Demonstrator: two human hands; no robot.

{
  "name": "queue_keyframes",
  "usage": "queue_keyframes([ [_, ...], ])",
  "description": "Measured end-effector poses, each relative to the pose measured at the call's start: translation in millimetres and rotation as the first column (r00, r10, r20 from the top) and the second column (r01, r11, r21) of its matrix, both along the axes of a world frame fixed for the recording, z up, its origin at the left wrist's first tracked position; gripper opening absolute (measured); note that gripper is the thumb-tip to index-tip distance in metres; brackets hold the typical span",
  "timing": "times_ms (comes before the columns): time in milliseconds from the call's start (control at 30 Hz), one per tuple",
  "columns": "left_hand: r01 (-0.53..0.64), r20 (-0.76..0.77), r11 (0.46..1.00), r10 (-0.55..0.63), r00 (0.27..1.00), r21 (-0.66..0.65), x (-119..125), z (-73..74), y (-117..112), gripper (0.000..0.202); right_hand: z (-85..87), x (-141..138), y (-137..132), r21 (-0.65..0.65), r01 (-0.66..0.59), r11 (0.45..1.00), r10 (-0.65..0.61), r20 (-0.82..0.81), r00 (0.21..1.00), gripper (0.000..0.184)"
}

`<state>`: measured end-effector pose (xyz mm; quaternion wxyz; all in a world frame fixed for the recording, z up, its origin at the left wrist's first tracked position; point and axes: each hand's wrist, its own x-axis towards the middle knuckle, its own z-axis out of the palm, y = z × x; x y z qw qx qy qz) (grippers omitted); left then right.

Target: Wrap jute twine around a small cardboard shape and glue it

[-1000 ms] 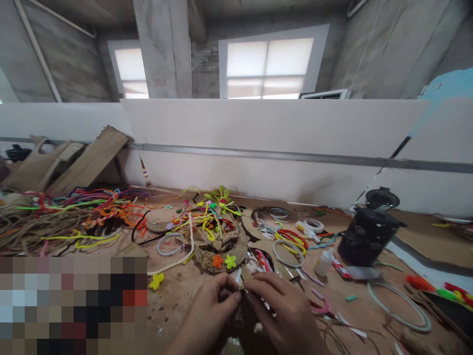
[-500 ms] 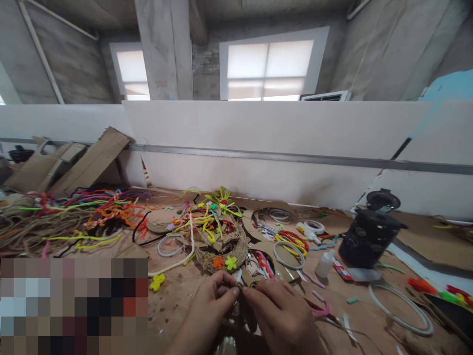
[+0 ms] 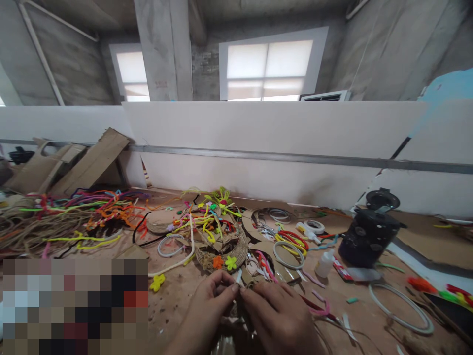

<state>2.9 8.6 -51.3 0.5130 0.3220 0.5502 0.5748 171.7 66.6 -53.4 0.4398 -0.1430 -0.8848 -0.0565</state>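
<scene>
At the bottom centre, my left hand (image 3: 212, 301) and my right hand (image 3: 279, 308) work close together, fingertips almost touching. Between them is a short piece of brown cord (image 3: 250, 285), pinched by the thumb and fingers of both hands. Its lower part is dim and mostly covered by my fingers, so its exact shape is hard to make out. Just beyond my fingertips lies a twine-wrapped ring (image 3: 240, 245). It bears an orange flower (image 3: 218, 262) and a yellow-green flower (image 3: 231, 263) on its near side.
Coloured pipe cleaners (image 3: 111, 209) and loose twine (image 3: 40, 231) heap up at left. A yellow flower (image 3: 157, 282) lies nearer. To the right are a white hoop (image 3: 289, 254), a glue bottle (image 3: 325, 264), a black bin (image 3: 371, 239) and a larger hoop (image 3: 401, 308). Cardboard pieces (image 3: 92, 160) lean behind.
Both hands stay in nearly the same place. My right fingers have shifted slightly left and cover more of the brown cord.
</scene>
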Motion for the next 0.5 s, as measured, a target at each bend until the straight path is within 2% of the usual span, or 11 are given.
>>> queue_keyframes([
  [67,-0.024,0.027,1.000,0.024,0.999,0.009,1.1,-0.3,-0.7,0.037,0.1,0.7,0.8,-0.199,-0.010,0.980,0.009,-0.010,1.000,0.019],
  [100,-0.031,0.042,1.000,0.030,0.999,0.007,1.6,0.2,-1.0,0.038,1.0,1.3,1.2,-0.309,-0.010,0.951,0.008,-0.008,1.000,0.016],
  [167,-0.037,0.073,0.999,0.036,0.997,0.002,2.5,1.7,-1.6,0.039,3.3,2.3,1.7,-0.509,0.004,0.861,-0.014,-0.016,1.000,0.009],
  [233,-0.033,0.096,0.999,0.033,0.995,-0.003,2.5,3.0,-2.0,0.039,5.0,2.5,2.0,-0.656,0.022,0.755,-0.070,-0.047,0.996,0.007],
  [300,-0.035,0.096,0.999,0.035,0.995,0.004,1.7,3.3,-2.1,0.034,5.1,1.5,2.4,-0.750,0.014,0.661,-0.116,-0.083,0.990,0.017],
  [367,-0.043,0.057,0.999,0.042,0.998,0.023,0.8,3.1,-1.9,0.030,3.9,-0.2,2.6,-0.808,-0.021,0.589,-0.121,-0.114,0.986,0.026],
  [500,-0.016,-0.064,0.998,0.021,0.998,0.066,0.1,4.5,-1.6,0.029,3.8,-3.2,2.0,-0.890,-0.097,0.445,-0.051,-0.133,0.990,0.031],
])
